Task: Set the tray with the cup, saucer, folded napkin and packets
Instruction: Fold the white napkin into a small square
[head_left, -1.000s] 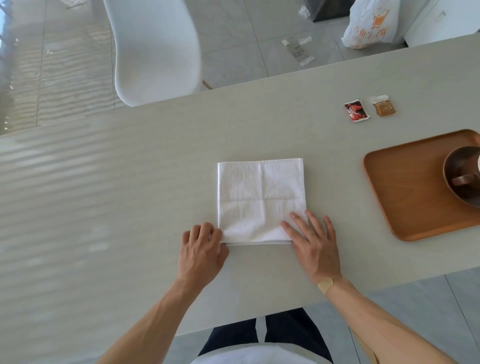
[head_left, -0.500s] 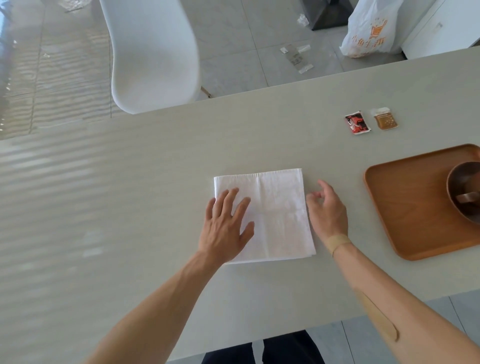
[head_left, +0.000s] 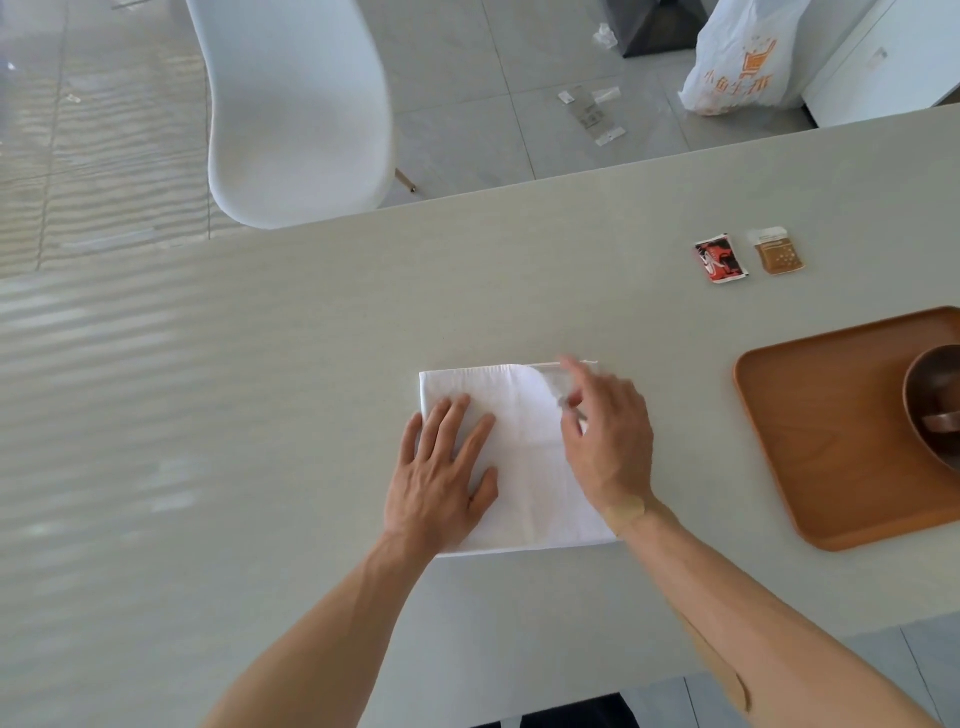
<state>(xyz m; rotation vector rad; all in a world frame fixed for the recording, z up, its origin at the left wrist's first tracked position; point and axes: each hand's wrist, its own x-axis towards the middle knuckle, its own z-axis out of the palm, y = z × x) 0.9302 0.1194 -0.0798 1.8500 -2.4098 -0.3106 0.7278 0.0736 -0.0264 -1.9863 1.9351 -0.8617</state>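
Far left, a white moulded plastic chair (head_left: 298, 111) stood beyond the pale grey table (head_left: 208, 415). Centre now: the white square paper napkin (head_left: 524, 441) lay flat on the table near the front edge, creased and a touch crumpled, its far right corner lifted and curling inward. The left hand (head_left: 447, 483) was spread flat, fingers splayed, palm pressing the napkin's left half down and gripping nothing. The right hand (head_left: 608, 441) sat over the napkin's right side, fingers loosely bent and blurred; it seemed to be pinching that raised corner, though I couldn't tell for sure. Further right and farther back, a red-and-black sachet (head_left: 720, 258) and a brown clear-topped sachet (head_left: 779, 252) lay side by side, apart. At the right edge, the rounded wooden tray (head_left: 810, 441) carried a dark brown wooden cup (head_left: 935, 410), partly out of view.
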